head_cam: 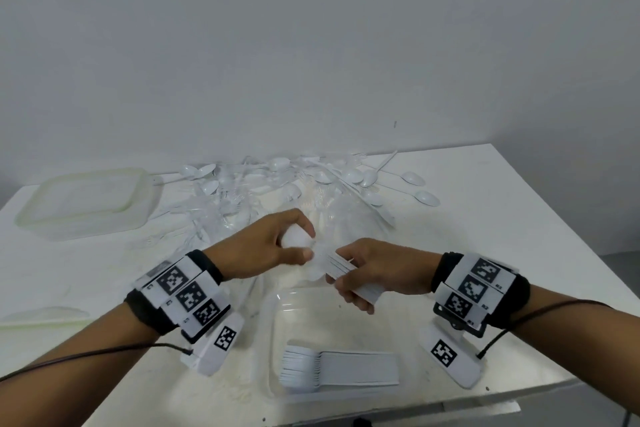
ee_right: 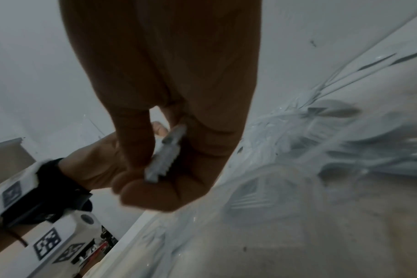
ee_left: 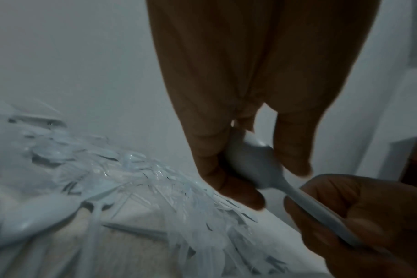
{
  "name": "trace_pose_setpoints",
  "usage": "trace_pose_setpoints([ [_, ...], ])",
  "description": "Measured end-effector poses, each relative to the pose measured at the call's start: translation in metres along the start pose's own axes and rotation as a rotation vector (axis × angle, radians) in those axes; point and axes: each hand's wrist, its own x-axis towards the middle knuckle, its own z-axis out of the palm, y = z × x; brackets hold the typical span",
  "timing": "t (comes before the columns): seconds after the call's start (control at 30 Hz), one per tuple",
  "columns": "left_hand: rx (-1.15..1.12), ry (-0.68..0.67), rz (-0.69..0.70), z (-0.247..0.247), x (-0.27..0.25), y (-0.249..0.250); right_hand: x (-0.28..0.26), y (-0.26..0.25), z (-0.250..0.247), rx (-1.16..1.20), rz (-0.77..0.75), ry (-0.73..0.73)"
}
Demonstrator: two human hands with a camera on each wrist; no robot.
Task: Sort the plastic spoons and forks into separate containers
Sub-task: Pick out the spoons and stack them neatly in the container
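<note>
A nested bundle of white spoons (head_cam: 341,270) spans both hands above the table (head_cam: 502,218); the left hand (head_cam: 263,246) pinches the bowls, the right hand (head_cam: 374,270) curls round the handles; a clear container (head_cam: 277,340) beneath holds more stacked spoons (head_cam: 337,373).

Both forearms are bare. Each wrist wears a black band (head_cam: 145,314) carrying white blocks printed with black square-pattern markers (head_cam: 188,298). A white camera housing (head_cam: 450,359), also marked, hangs under each wrist. A thin dark cable (head_cam: 86,355) trails along each forearm toward the lower frame corners.
</note>
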Motion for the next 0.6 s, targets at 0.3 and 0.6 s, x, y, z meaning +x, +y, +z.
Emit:
trace_pose_setpoints([
  [0.3,0.578,-0.151,0.134,0.027,-0.036,0.004,-0.011,0.013,-0.010,-0.183,0.166,-0.263],
  [0.6,0.794,-0.252,0.104,0.059,-0.041,0.001,-0.006,0.012,0.010,-0.833,0.112,-0.148],
])
